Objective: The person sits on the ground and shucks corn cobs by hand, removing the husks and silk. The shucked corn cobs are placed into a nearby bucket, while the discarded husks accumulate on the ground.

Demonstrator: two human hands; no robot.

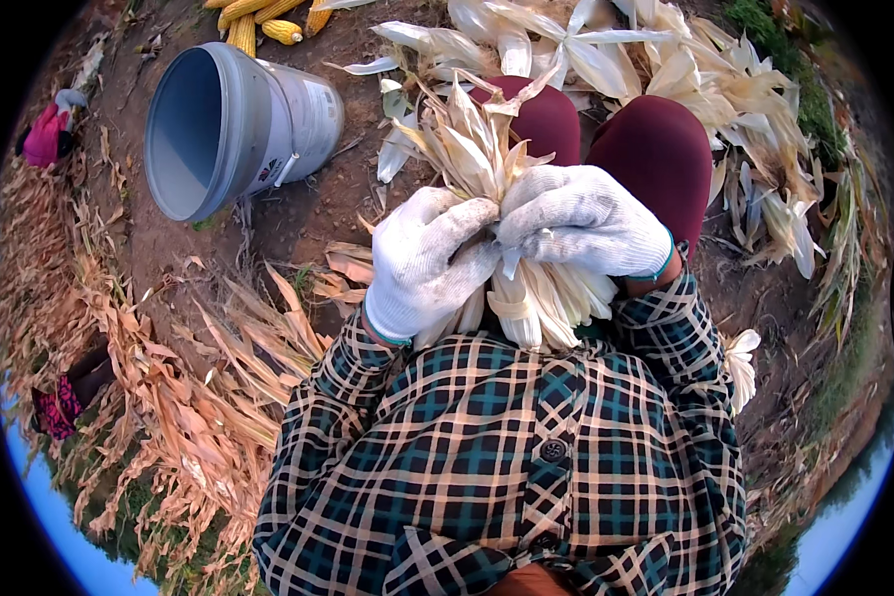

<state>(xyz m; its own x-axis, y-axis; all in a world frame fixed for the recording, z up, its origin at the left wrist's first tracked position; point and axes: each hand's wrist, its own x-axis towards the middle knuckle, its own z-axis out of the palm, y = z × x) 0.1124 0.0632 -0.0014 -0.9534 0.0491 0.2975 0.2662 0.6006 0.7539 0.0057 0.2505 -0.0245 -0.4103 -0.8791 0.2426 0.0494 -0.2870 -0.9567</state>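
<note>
Both my hands wear white knit work gloves with dirt on the fingers. A thick bundle of dry pale corn husks (533, 305) lies across my lap, its leafy tips fanned toward my knees and its thick ends toward my shirt. My left hand (436, 257) pinches the middle of the bundle from the left. From the right, my right hand (577, 220) pinches the same narrow part, and the fingertips of both hands meet there. A small pale strip shows under the right fingers; what it belongs to is hidden by the gloves.
A grey plastic bucket (316, 123) lies tipped on the soil, near yellow corn cobs (243, 33). Loose pale husks (670, 67) spread beyond my knees. Dry corn stalks (186, 417) lie left. A person in pink (43, 138) is far left; another person's patterned garment (59, 408) shows lower left.
</note>
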